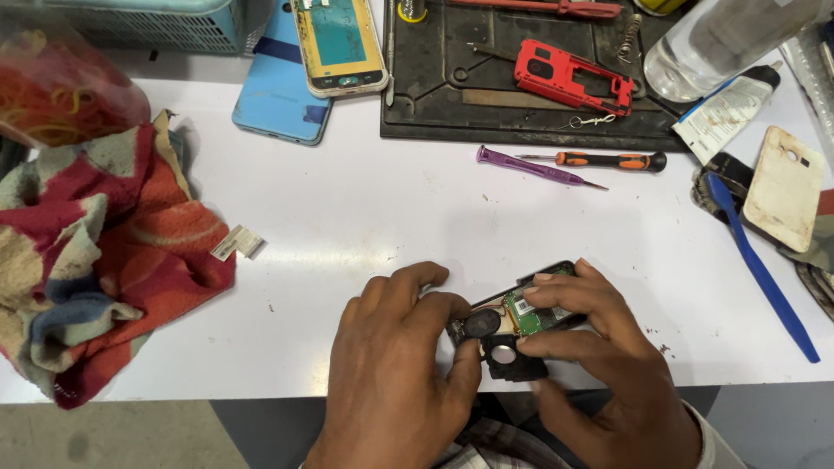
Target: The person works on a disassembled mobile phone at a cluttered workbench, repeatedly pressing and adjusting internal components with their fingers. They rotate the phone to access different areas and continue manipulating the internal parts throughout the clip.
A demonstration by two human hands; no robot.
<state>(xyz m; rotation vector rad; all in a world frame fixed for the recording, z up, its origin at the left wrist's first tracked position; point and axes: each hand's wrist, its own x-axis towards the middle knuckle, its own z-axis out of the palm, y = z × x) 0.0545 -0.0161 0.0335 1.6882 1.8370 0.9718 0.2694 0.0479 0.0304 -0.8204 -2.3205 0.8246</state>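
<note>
We gripped the opened phone (521, 317) at the table's (391, 217) near edge, left hand (395, 365) pinching its left end, right hand (599, 347) clasping its right.

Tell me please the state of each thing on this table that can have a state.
Small phone: opened, green circuit board bare, held by both hands.
Left hand: gripping the phone's left end.
Right hand: pinching the phone's right side.
Black plastic part: loose at the phone's near edge.
Red phone frame: stripped, lying on the black mat.
Two screwdrivers: lying unused.
Cloth: crumpled.
</note>
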